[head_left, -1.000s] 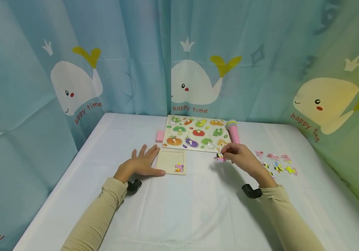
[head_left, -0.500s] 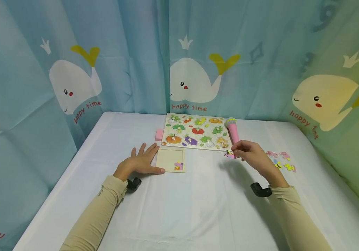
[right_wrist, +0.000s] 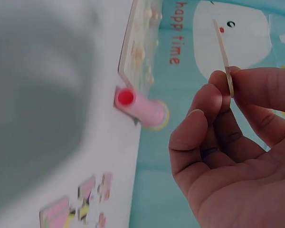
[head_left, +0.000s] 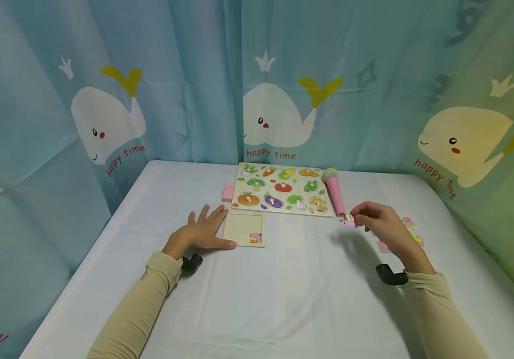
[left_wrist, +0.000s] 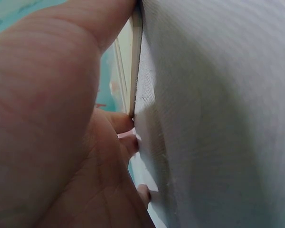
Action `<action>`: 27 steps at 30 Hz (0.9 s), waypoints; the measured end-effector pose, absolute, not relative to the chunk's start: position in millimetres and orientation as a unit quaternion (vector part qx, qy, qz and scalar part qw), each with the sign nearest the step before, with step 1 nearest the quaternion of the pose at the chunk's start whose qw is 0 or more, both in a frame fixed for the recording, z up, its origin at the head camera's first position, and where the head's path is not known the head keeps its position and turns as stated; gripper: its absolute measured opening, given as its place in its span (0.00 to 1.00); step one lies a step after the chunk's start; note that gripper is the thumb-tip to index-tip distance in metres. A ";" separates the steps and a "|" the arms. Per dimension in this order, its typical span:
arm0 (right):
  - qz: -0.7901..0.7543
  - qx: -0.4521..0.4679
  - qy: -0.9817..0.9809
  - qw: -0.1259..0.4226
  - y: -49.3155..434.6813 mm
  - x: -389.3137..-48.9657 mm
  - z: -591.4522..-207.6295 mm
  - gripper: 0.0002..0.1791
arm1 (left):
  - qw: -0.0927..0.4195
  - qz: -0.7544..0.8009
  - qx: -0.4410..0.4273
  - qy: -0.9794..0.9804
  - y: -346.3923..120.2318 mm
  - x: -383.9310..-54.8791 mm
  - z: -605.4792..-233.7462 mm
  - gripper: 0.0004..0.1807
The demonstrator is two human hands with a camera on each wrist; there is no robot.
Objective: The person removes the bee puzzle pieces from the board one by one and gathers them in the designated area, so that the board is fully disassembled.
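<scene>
My right hand (head_left: 385, 227) pinches a jigsaw piece (head_left: 349, 220) between thumb and fingertips, lifted above the table. The right wrist view shows that jigsaw piece (right_wrist: 223, 57) edge-on as a thin wooden slab. My left hand (head_left: 200, 233) rests on the table with fingers spread, its thumb and forefinger touching the left side of a square wooden puzzle tray (head_left: 241, 225). One pink and yellow piece (head_left: 255, 237) lies in the tray's near right corner. Several loose jigsaw pieces (right_wrist: 57, 211) lie on the table, partly hidden by my right hand in the head view.
A vegetable peg board (head_left: 279, 189) lies behind the tray, with a pink block (head_left: 227, 193) at its left. Beside its right edge lies a pink toy microphone (head_left: 334, 192). Curtains with whales (head_left: 277, 117) hang round the white table (head_left: 239, 299).
My right hand has moved to the right with the jigsaw piece, from in front of the peg board to near the microphone's handle end. The left hand has stayed at the tray.
</scene>
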State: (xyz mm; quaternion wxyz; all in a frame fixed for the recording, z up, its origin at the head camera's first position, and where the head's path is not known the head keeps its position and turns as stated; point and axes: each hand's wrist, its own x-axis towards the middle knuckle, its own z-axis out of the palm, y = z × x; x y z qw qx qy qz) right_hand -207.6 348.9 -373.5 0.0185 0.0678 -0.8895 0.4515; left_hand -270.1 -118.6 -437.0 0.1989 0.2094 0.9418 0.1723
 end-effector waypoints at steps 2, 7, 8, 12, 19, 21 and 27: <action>0.454 0.062 -0.888 0.023 355.4 -206.4 -373.4 0.12 | 0.196 0.177 0.210 0.941 -118.5 -270.2 -436.9 0.65; 0.453 0.050 -0.890 0.027 370.2 -202.8 -374.9 0.13 | 0.192 0.186 0.208 0.941 -118.3 -269.4 -436.7 0.66; 0.450 0.049 -0.891 0.029 372.8 -201.9 -375.5 0.14 | 0.192 0.187 0.208 0.941 -118.3 -269.4 -436.6 0.66; 0.437 0.043 -0.898 0.036 382.5 -197.8 -377.7 0.15 | 0.196 0.183 0.207 0.941 -117.3 -266.6 -433.3 0.66; 0.431 0.028 -0.901 0.048 400.2 -194.2 -383.2 0.15 | 0.197 0.178 0.208 0.941 -116.5 -263.5 -425.8 0.64; 0.433 0.027 -0.899 0.052 405.4 -193.8 -384.3 0.15 | 0.198 0.179 0.209 0.941 -116.7 -263.2 -424.8 0.63; 0.443 0.007 -0.895 0.055 421.5 -189.1 -383.6 0.17 | 0.197 0.184 0.210 0.940 -116.9 -262.0 -424.2 0.64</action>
